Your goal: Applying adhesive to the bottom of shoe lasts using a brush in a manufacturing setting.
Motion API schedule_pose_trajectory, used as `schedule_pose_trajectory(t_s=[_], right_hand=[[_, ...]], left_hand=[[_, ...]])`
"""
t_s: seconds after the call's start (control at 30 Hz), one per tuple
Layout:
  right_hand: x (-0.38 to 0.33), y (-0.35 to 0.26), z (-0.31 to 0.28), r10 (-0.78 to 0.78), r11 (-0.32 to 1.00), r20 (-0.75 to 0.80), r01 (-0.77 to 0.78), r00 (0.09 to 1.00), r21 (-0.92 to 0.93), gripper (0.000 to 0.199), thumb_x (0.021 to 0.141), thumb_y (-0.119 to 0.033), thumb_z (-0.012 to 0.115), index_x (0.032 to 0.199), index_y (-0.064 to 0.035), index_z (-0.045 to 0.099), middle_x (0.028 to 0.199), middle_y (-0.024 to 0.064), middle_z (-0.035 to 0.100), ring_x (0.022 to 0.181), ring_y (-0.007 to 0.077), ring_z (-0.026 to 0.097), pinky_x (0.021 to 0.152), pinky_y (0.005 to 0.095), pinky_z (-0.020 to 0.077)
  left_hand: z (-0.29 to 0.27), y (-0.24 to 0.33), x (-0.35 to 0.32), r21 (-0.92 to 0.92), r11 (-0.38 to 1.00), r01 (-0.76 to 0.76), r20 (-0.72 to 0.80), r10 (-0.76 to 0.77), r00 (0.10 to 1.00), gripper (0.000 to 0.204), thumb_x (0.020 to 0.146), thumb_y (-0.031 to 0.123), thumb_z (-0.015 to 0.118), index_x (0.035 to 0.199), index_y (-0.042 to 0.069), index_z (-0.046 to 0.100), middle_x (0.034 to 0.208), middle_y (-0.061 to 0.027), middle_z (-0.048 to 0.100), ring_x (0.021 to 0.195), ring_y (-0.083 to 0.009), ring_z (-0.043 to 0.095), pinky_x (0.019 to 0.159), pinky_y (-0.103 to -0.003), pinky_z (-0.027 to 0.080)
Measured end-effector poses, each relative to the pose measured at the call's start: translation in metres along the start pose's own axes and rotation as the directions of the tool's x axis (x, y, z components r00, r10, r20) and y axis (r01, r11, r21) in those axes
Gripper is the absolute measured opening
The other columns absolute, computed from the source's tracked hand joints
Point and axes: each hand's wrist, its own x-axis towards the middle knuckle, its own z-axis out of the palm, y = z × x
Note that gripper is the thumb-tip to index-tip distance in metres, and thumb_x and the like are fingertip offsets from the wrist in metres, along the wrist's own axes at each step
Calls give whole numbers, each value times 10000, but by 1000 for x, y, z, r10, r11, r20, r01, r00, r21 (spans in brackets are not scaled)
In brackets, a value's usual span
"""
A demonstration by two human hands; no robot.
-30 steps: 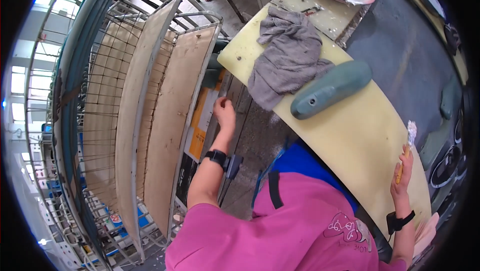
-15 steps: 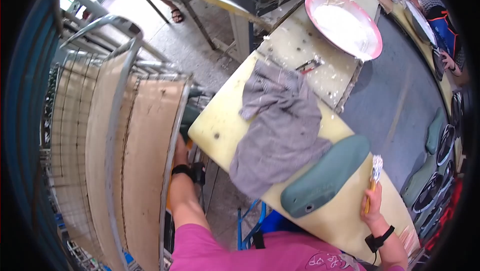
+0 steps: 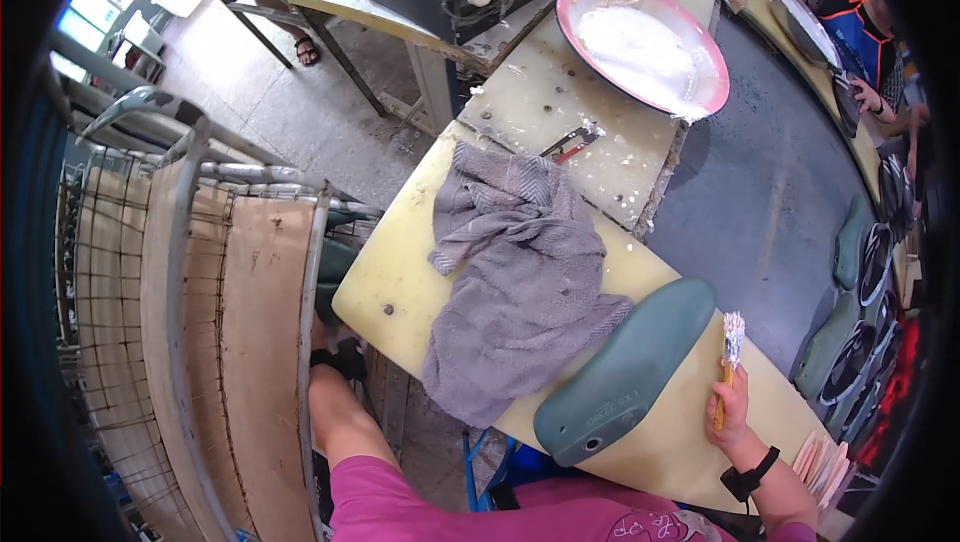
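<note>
My right hand (image 3: 733,420) is wrapped around a brush (image 3: 733,342) with a yellow handle and white-coated bristles pointing up. Left of it, a green shoe last (image 3: 635,367) lies on its side on the pale yellow table (image 3: 390,277), at the near edge. My left arm stretches down to the left, past the table's corner. Only a sliver of my left hand (image 3: 322,334) shows beside the rack, its fingers hidden. Close by it are dark green shapes (image 3: 338,260) that look like more lasts.
A crumpled grey towel (image 3: 530,282) touches the last. Beyond are a red-handled tool (image 3: 573,149) and a pink-rimmed basin (image 3: 722,92) of white paste. A metal rack (image 3: 265,292) with boards stands left. Lasts and dark soles (image 3: 830,352) line the right; another person's hand (image 3: 870,97) is far right.
The view has shifted, so the table and its things sit further left in it. My right hand keeps the brush upright; my left arm stays stretched down beside the rack.
</note>
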Motion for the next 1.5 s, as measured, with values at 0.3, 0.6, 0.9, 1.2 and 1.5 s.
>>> schedule_pose_trajectory(t_s=[0.3,0.6,0.9,1.2,1.5], right_hand=[[6,-11,0,3,1000,-39,-3,999,-10,384,690,121,534,1033,-31,455,1168,286,489,1070,498,460,904,522,400],[4,-11,-3,-41,997,-147,49,988,54,373,709,97,551,1049,-27,462,1189,250,492,1093,457,466,923,484,406],[-7,-7,-18,-60,978,-269,110,961,175,362,726,84,555,1056,-40,471,1204,227,491,1106,419,468,932,441,410],[-24,-30,-100,-8,968,-444,119,896,221,290,823,46,499,1090,-61,466,1210,195,501,1135,366,466,961,405,375],[-100,-27,-109,160,976,-536,-53,829,209,244,845,31,462,1083,-24,472,1183,209,524,1139,354,483,977,416,362]], left_hand=[[-12,45,-71,-200,917,344,318,-271,908,378,714,321,606,979,50,613,915,-99,621,788,-237,615,700,-344,500],[-32,66,-167,-178,949,262,334,-192,923,380,663,306,675,924,37,611,828,-85,601,787,-229,594,721,-360,483],[-101,90,-311,58,917,396,619,-344,706,505,660,293,639,1064,6,546,919,-101,591,824,-226,586,726,-332,489],[-77,232,-449,-30,978,-205,957,87,278,801,584,302,689,1259,-33,420,1121,-120,532,1013,-224,527,863,-330,436],[122,218,-536,-86,-360,-929,863,440,-251,863,512,364,740,1228,-17,446,959,-188,474,844,-331,482,706,-401,387]])
